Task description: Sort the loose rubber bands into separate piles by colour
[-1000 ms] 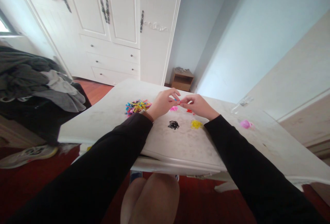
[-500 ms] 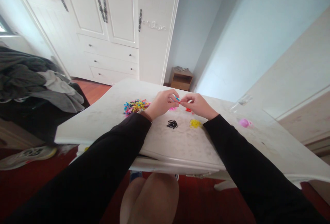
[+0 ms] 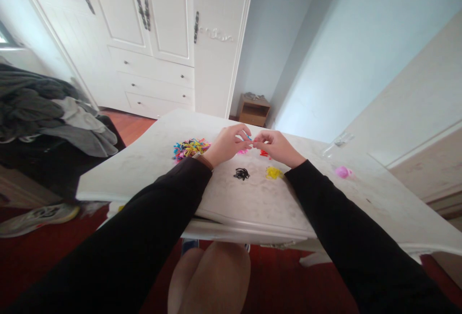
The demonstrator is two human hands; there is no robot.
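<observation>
Over the middle of the table, my left hand [image 3: 230, 143] and my right hand [image 3: 273, 147] meet fingertip to fingertip. Both pinch a small red hair tie [image 3: 253, 141] that spans the short space between them. Beneath and behind the fingers, partly covered, lie blue hair ties [image 3: 249, 137], pink hair ties [image 3: 242, 151] and red hair ties [image 3: 264, 153]. Nearer to me are a pile of black hair ties [image 3: 241, 174] and a pile of yellow hair ties [image 3: 274, 173]. A mixed-colour heap of hair ties [image 3: 190, 149] sits left of my left wrist.
The white table [image 3: 238, 208] has a raised front edge. On its right side are a pink round object [image 3: 343, 172] and a clear plastic item [image 3: 338, 143]. Clothes [image 3: 32, 111] are piled at the left, and a white wardrobe [image 3: 155, 39] stands beyond.
My fingertips have drawn slightly apart, the right ones shifting a little to the right, with the red hair tie still between them. The piles have not moved.
</observation>
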